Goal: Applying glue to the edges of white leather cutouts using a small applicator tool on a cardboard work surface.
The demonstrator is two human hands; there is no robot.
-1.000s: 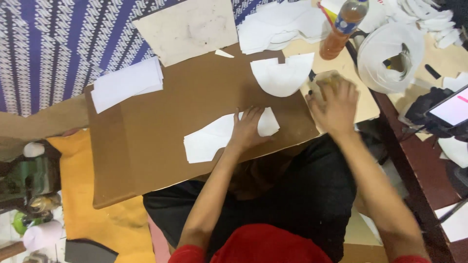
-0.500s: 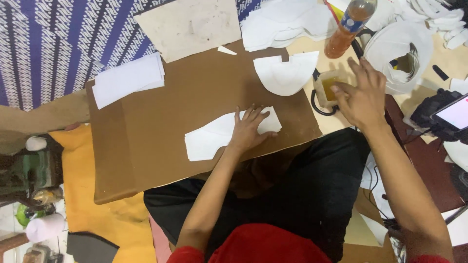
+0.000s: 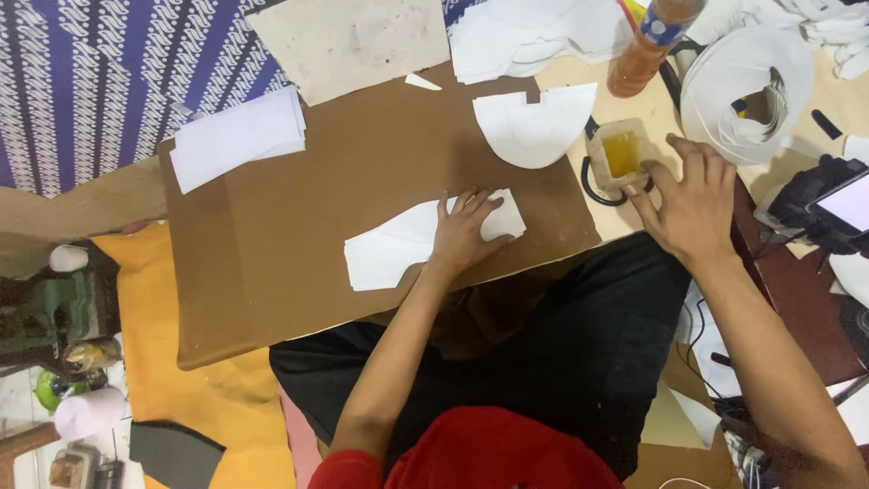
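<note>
My left hand [image 3: 463,231] lies flat, fingers spread, on a stack of curved white cut pieces [image 3: 391,246] resting on a brown board [image 3: 299,190] across my lap. My right hand [image 3: 690,201] hovers with fingers apart just right of a small square cup of yellow glue [image 3: 621,154] and touches its side. It holds nothing. A second white cut piece [image 3: 534,127] with a rounded lower edge lies on the board above my left hand.
A stack of white sheets [image 3: 237,138] sits at the board's upper left, and a beige card [image 3: 351,41] above it. An orange-drink bottle [image 3: 650,41], a roll of white tape [image 3: 747,91] and a phone [image 3: 846,206] crowd the right side. Yellow cloth [image 3: 181,380] lies at the left.
My right hand lifted off the glue cup, swung right, then came back down beside the cup. My left hand stayed pressed on the white pieces.
</note>
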